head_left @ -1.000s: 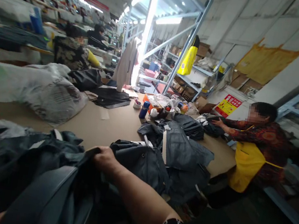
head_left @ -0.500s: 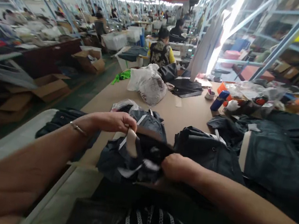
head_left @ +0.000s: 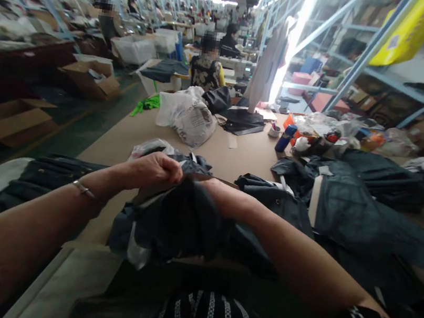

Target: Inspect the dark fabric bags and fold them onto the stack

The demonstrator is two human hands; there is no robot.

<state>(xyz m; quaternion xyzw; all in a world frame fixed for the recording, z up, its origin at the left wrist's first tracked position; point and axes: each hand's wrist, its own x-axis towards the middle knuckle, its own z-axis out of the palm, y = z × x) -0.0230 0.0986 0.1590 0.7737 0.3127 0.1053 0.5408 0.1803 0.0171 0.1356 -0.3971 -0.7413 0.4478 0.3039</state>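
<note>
My left hand [head_left: 152, 169] is closed in a fist on the upper edge of a dark garment [head_left: 174, 222], which hangs bunched over the near edge of the brown table [head_left: 244, 156]. My right hand [head_left: 208, 186] is mostly buried in the same dark cloth beside it, and its fingers do not show. A thin bracelet sits on my left wrist. More dark garments [head_left: 340, 210] lie spread on the table to the right of my arms.
A white plastic bag [head_left: 188, 115] and a blue bottle [head_left: 283, 138] stand further back on the table among clutter. Dark cloth [head_left: 39, 181] lies on a lower surface at left. Cardboard boxes [head_left: 89, 77] sit on the floor. Other people work at distant tables.
The camera swung left from the table's right end. Both hands came together on the dark garment, lifted it higher, and the cloth now covers my right hand.
</note>
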